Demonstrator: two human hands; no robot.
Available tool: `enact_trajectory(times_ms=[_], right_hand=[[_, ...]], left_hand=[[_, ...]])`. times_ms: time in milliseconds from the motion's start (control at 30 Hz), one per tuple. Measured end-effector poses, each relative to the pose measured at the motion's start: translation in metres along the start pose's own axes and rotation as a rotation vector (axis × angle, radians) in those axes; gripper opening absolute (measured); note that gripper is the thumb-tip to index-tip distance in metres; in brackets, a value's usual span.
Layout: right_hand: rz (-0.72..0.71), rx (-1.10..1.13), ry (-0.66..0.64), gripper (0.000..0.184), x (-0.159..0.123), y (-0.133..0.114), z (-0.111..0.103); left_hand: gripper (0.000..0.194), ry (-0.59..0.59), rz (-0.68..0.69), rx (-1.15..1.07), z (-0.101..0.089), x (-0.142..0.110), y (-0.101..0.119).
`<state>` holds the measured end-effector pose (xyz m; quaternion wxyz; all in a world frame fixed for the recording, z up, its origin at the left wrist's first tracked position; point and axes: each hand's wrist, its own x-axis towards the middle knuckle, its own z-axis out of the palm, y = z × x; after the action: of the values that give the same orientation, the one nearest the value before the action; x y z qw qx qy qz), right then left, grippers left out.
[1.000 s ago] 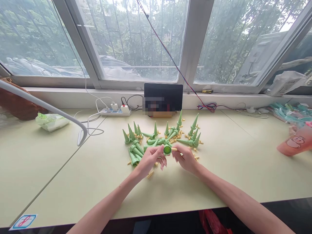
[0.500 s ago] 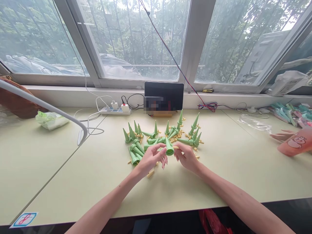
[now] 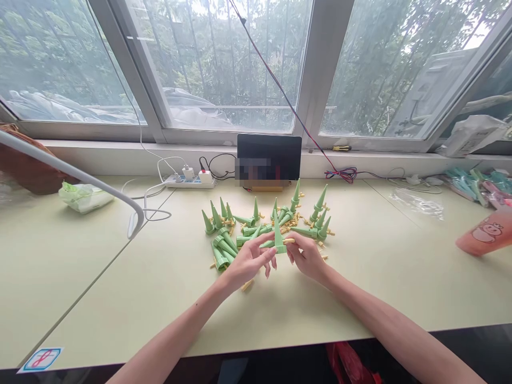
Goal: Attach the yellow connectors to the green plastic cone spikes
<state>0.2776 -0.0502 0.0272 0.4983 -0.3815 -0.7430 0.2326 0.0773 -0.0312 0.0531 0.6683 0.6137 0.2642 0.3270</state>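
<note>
My left hand pinches a green plastic cone spike near its collar, with the tip pointing up. From the right, my right hand grips a small yellow valve piece between thumb and fingers. One end of this piece meets the side of the cone; whether it sits inside the cone I cannot tell. Behind and left of my hands lie several more green cones. Others stand upright, with yellow pieces sticking out of their sides. Loose yellow pieces are scattered among them.
A dark tablet leans at the back, beside a white power strip with cables. A grey lamp arm crosses the left side. On the right are a pink cup and clear plastic wrap.
The cone in my left hand has turned: its open base faced me before, and now its tip points up. Another person's hand beside the pink cup has gone from view.
</note>
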Motion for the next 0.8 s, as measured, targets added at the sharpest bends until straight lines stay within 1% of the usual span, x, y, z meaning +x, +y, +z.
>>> enact_trajectory(times_ms=[167, 433, 667, 800], right_hand=[[0.009, 0.003, -0.006, 0.032, 0.0008, -0.0016, -0.0009], [0.033, 0.014, -0.006, 0.034, 0.0011, 0.0001, -0.0004], [0.059, 0.003, -0.005, 0.037, 0.0011, 0.0015, -0.0001], [0.044, -0.002, -0.011, 0.036, 0.0010, 0.0024, -0.0003]], left_hand=[[0.071, -0.017, 0.034, -0.025, -0.0008, 0.0018, -0.0042], [0.066, -0.031, 0.049, -0.035, 0.0010, 0.0012, -0.0018], [0.058, -0.029, 0.071, -0.005, 0.0003, 0.0019, -0.0048], [0.054, -0.006, 0.097, 0.039, 0.0013, 0.0017, -0.0017]])
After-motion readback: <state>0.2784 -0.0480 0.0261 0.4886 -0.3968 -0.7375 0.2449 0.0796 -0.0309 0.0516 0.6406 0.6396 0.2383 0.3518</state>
